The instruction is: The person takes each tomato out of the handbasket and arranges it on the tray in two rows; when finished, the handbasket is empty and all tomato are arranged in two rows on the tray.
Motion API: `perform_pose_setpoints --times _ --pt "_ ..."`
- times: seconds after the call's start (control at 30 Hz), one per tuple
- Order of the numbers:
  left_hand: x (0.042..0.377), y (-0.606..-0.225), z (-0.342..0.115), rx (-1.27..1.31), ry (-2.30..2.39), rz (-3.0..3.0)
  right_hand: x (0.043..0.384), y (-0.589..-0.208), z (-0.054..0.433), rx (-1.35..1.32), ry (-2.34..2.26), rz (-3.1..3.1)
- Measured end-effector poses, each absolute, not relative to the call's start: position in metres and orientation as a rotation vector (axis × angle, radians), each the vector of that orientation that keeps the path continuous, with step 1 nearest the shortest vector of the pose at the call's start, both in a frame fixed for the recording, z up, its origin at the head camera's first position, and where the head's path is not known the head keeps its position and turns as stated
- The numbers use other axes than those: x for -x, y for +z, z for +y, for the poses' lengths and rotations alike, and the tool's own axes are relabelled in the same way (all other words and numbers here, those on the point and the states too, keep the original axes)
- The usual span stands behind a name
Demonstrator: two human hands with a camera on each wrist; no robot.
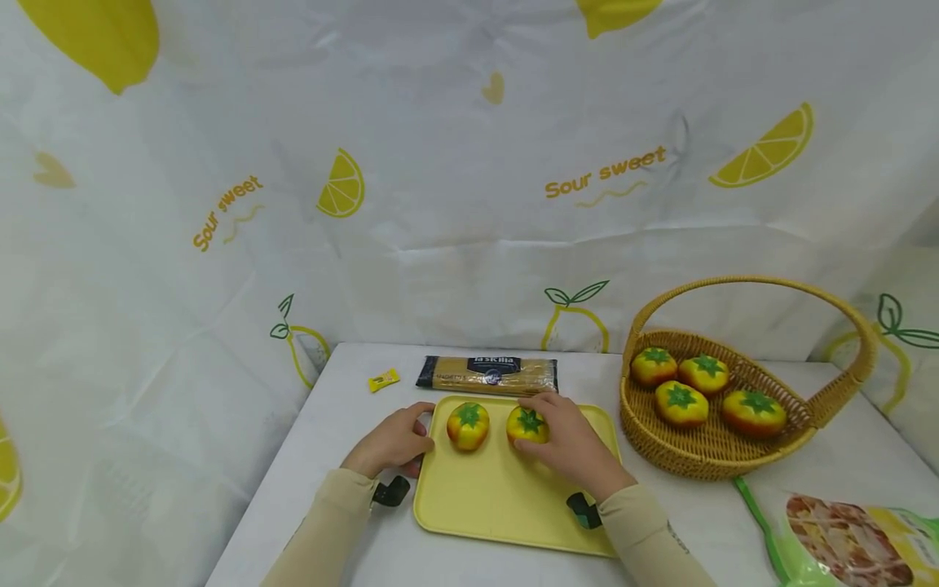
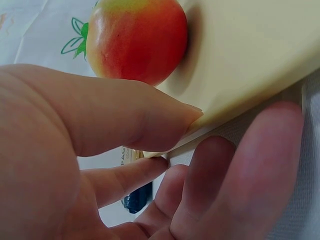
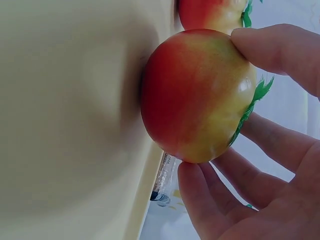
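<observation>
A yellow tray point(image 1: 506, 505) lies on the table with two artificial persimmons on it, yellow to red with green leafy tops. My right hand point(image 1: 563, 436) pinches the right persimmon point(image 3: 195, 95) between thumb and fingertips, its base at the tray surface. The left persimmon point(image 1: 468, 425) sits untouched near the tray's far left corner. At that tray's left edge, my left hand point(image 1: 396, 440) grips the rim, thumb on top and the other fingers beside and below it, as the left wrist view shows.
A wicker basket point(image 1: 663, 461) with a tall handle holds several more persimmons at the right. Behind the tray lies a pack of spaghetti point(image 1: 487, 375), with a small yellow wrapped sweet point(image 1: 384, 380) to its left. A green-edged food bag point(image 1: 851, 538) lies at the front right.
</observation>
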State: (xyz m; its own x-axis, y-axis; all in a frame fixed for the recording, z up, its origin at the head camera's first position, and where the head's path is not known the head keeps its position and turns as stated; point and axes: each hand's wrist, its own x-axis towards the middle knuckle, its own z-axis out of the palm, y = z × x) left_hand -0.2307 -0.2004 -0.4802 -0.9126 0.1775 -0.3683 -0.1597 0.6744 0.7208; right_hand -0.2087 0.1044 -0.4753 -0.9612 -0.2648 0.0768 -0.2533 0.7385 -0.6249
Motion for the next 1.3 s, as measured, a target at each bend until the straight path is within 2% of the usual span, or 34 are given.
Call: perform_pose_setpoints --times 1.3 --pt "0.2308 -0.4795 -0.1998 0.013 1.099 2.479 0.2081 -0.4729 0.1036 0.441 -1.001 2.903"
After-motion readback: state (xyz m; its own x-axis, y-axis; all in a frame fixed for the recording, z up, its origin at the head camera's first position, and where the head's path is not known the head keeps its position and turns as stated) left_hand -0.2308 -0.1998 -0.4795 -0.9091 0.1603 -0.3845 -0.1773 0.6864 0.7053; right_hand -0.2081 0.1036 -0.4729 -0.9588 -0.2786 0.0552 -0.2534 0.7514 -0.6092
